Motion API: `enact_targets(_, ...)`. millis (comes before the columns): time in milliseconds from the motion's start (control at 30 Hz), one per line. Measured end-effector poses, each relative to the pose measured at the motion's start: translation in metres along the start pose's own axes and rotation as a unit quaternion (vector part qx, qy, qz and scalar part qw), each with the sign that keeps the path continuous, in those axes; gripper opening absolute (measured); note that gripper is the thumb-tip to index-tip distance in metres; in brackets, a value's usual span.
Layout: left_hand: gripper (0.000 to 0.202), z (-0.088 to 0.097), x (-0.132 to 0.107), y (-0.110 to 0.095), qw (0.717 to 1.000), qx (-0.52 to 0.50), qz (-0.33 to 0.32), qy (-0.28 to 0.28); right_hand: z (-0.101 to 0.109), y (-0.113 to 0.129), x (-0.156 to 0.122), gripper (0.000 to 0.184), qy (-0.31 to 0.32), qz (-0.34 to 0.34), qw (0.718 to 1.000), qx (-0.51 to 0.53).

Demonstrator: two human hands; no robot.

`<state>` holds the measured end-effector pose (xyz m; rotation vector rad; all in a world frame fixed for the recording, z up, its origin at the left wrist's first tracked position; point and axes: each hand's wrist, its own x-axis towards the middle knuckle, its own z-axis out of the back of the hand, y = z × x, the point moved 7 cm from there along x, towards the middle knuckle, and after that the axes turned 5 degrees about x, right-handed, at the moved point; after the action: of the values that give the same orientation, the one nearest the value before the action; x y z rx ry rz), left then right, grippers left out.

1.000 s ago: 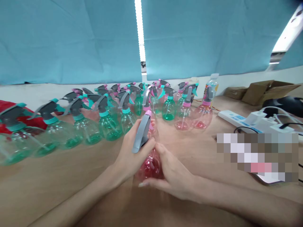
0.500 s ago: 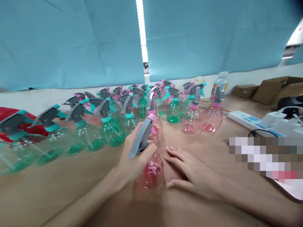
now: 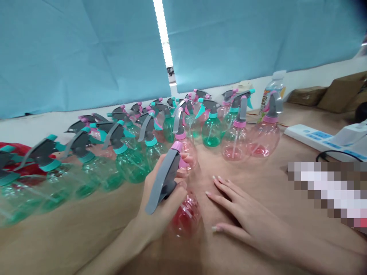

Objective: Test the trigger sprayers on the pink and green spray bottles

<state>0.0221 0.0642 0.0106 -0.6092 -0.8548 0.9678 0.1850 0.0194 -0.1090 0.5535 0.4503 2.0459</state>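
My left hand (image 3: 164, 196) is wrapped round the neck of a pink spray bottle (image 3: 186, 217) with a grey trigger head and pink nozzle. Its base looks to be on the table; my fingers hide the neck. Just behind it stands another pink spray bottle (image 3: 187, 149). To the right, my right hand (image 3: 243, 206) lies on the brown tabletop (image 3: 212, 252), fingers spread, holding nothing and apart from the bottle. Green spray bottles (image 3: 133, 166) with grey and turquoise heads stand in a row on the left.
Two pink spray bottles, one of them here (image 3: 235, 143), stand at the right with a labelled plastic bottle (image 3: 275, 86) behind. A white power strip (image 3: 309, 137) and cardboard boxes (image 3: 308, 98) lie further right. Red material (image 3: 23, 160) shows at far left. A blue curtain (image 3: 229, 38) hangs behind.
The view has tilted and shifted a little. My left hand keeps its hold on the pink spray bottle, and my right hand is still flat on the table, slightly farther from the bottle.
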Motion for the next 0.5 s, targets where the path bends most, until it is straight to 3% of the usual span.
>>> enact_targets(267,0.032,0.0003,-0.0006,0.0024,0.999,-0.035,0.023,0.005,-0.0038,-0.0025,-0.0015,0.073,0.033,-0.019,0.999,-0.023)
enact_targets(500,0.038,-0.0003,-0.0019,0.0002,0.999,-0.044,0.017,0.015,0.0047,-0.0098,0.0017,0.064,0.050,-0.064,0.994,0.069)
